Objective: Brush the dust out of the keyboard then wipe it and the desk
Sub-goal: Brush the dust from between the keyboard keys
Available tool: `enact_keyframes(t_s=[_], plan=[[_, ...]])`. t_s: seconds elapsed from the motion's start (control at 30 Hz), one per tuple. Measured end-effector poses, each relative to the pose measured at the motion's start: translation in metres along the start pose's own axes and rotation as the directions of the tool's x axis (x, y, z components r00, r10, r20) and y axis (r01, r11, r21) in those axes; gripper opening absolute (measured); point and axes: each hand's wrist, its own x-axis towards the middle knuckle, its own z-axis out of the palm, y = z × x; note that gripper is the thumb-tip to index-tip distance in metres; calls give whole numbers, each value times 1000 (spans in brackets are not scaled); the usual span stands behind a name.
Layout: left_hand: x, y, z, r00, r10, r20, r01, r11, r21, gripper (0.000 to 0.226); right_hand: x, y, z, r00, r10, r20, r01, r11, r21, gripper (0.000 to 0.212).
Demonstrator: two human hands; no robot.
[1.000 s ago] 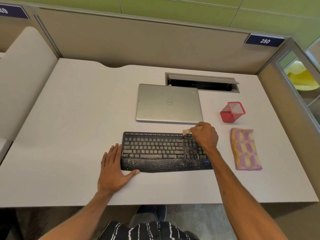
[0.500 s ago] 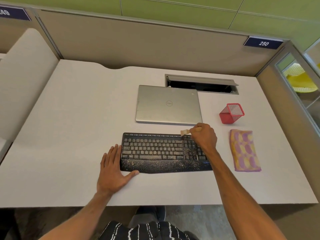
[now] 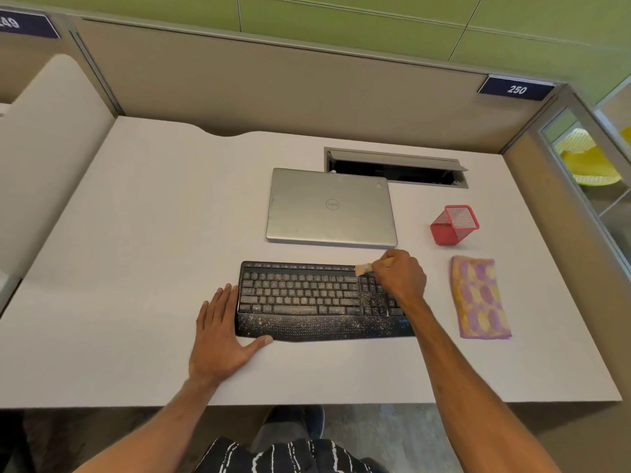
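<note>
A black keyboard [image 3: 307, 298] speckled with pale dust lies on the white desk [image 3: 136, 233], palm rest toward me. My right hand [image 3: 399, 278] grips a small pale brush [image 3: 363, 268] over the keyboard's upper right, bristles touching the top row beside the number pad. My left hand [image 3: 222, 332] lies flat on the desk against the keyboard's left end, thumb along its front edge. A folded pink, purple and yellow cloth [image 3: 479, 298] sits on the desk to the right of the keyboard.
A shut silver laptop [image 3: 331, 208] lies just behind the keyboard. A red mesh pen cup [image 3: 454, 225] stands at the right, behind the cloth. An open cable hatch [image 3: 396, 167] sits at the back. Partition walls enclose the desk on three sides.
The brush tip has shifted slightly left along the keyboard's top edge. My left hand has stayed flat against the keyboard's left end.
</note>
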Motion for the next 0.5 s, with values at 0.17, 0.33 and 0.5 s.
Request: enact_keyframes(t_s=[0.17,0.33,0.5], plan=[[0,0,0,1000,3,1,-3,1000,3,131,-2,-3,-5,997,-7,-76,9,1000,17,9],[0,0,0,1000,10,-1,-10,1000,8,131,-6,1,4,999,-44,-7,44,999,-4,13],[-1,-1,0,1000,11,-7,-11,1000,9,130,-8,6,-2,989,1,-147,-5,1000,-28,13]])
